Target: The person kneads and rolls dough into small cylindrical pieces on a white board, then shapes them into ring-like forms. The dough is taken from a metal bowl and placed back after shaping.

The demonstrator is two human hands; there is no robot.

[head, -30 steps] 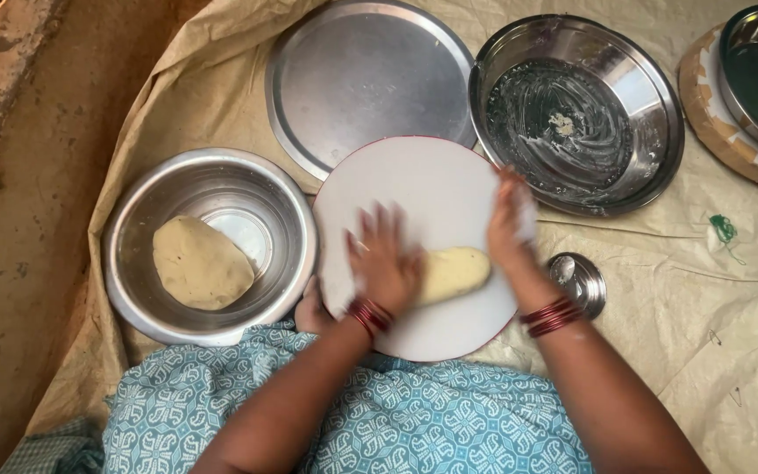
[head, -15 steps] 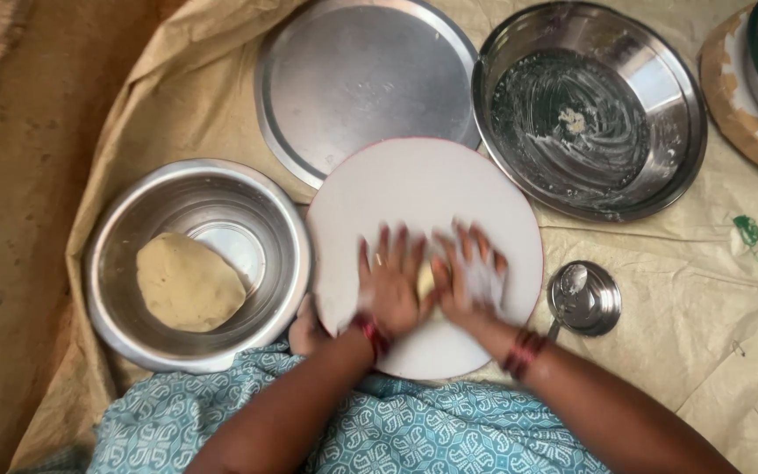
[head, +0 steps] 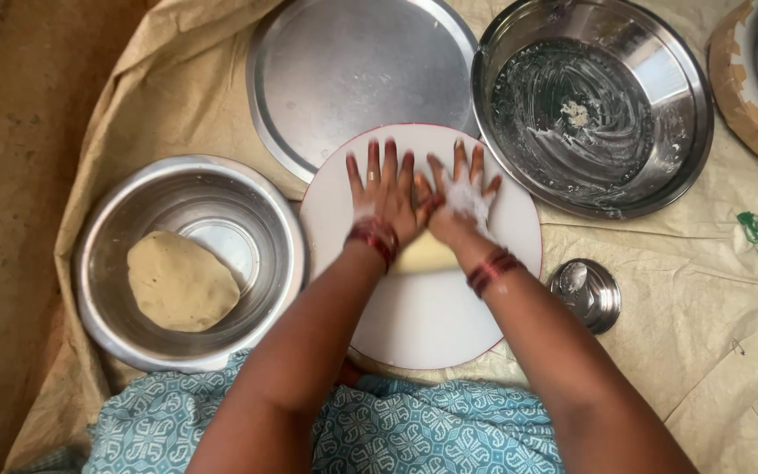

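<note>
My left hand [head: 385, 187] and my right hand [head: 461, 195] lie flat side by side on a round white board [head: 423, 307], fingers spread and dusted with flour. Both palms press on a pale piece of dough [head: 423, 255], of which only a strip shows under the wrists. Red bangles ring both wrists. To the left a steel bowl [head: 116, 219] holds a larger lump of dough [head: 182, 281].
A flat steel plate [head: 353, 70] lies beyond the board. A wide steel basin [head: 686, 96] with flour smears sits at the upper right. A small steel lid [head: 585, 292] rests right of the board. Everything lies on beige cloth over earthen ground.
Both hands have slid forward across the board, away from me, rolling the dough under the palms; the right hand came in from the board's edge to beside the left.
</note>
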